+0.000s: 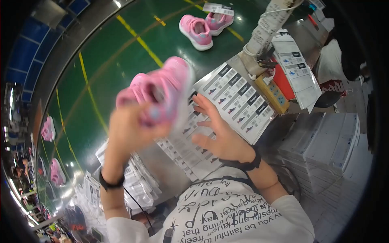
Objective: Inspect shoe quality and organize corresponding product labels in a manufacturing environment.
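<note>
A pair of pink sneakers [175,85] with white soles is gripped in my left hand [131,129], lifted over the near edge of the green conveyor belt. Motion blurs both shoes and the fingers around their heels. My right hand [216,131] is open, fingers apart, just to the right of the sneakers and holding nothing. Under it lie sheets of printed shoe labels [243,101], each label bearing a small shoe picture and a barcode. Another pair of pink sneakers [196,32] stands farther off on the belt, with a white tag [219,9] on it.
The green belt [105,60] has yellow lines. Single pink shoes [57,172] stand at its far left. A paper-wrapped post [267,28] and a yellow power strip [272,94] are beyond the labels. Stacked white boxes [320,137] stand right; papers [139,182] lie near my left forearm.
</note>
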### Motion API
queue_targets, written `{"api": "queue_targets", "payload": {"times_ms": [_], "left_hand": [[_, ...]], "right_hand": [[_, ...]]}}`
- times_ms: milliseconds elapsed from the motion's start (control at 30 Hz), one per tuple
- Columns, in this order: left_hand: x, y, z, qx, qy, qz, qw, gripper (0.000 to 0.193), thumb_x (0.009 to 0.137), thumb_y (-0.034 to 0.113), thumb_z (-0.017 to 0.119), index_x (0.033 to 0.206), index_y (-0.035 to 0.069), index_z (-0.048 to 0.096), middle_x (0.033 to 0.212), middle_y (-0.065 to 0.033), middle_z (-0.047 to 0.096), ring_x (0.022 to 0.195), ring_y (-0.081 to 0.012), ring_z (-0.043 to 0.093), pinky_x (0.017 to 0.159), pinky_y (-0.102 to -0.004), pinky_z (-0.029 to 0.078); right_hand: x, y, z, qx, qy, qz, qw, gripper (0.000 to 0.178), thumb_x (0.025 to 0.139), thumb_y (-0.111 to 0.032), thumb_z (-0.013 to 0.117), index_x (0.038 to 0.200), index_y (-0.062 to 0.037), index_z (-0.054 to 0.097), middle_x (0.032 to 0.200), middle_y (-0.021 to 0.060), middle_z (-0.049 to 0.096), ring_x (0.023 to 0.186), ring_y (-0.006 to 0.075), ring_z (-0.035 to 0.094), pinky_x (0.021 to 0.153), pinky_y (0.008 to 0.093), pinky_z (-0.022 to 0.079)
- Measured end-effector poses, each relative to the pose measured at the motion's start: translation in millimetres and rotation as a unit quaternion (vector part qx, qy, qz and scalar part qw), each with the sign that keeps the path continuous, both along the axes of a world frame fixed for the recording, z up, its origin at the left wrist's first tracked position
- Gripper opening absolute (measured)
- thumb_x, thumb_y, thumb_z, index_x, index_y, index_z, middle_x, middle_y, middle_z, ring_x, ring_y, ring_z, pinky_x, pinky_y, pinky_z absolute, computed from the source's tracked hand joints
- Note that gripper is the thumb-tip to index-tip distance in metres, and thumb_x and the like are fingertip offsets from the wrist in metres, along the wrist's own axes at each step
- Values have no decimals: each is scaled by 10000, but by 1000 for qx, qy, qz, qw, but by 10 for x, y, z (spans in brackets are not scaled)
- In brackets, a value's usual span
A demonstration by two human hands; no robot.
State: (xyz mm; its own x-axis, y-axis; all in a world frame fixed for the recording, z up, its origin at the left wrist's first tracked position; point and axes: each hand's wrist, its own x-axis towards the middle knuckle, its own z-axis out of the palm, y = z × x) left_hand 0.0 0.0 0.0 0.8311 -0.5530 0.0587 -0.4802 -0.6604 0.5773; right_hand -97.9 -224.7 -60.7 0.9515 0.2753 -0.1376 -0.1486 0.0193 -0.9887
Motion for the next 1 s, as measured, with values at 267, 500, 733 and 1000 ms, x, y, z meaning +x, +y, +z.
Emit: {"api": "queue_targets", "payload": {"times_ms": [267,500,733,1000], "left_hand": [[-1686,191,-473,-85,-26,120,989,243,632,99,821,802,75,649,619,-40,565,516,-194,521,512,-319,417],[-1647,272,-629,-18,-24,231,972,546,621,59,815,1140,52,649,1236,-167,529,942,-283,595,757,-372,497],[-1427,464,-768,-46,-154,96,982,388,606,1,759,980,21,661,1006,-127,648,788,-293,610,662,-366,508],[-677,327,-295,-103,-53,80,990,233,696,-22,742,925,-10,704,813,-115,677,670,-219,630,596,-295,484]], "right_hand": [[-699,135,-148,-309,-55,33,949,785,838,-326,728,1399,79,359,1367,285,445,1222,459,476,1029,480,405],[-412,152,-123,-410,-310,106,851,652,761,-230,759,1325,-18,511,1305,192,500,1185,366,517,968,441,463],[-67,253,-185,-357,-501,95,783,233,713,-130,697,912,-49,609,893,69,579,844,230,616,710,321,520],[893,379,150,-181,-209,192,942,152,808,-130,668,798,19,696,676,127,680,563,291,621,571,351,489]]}}
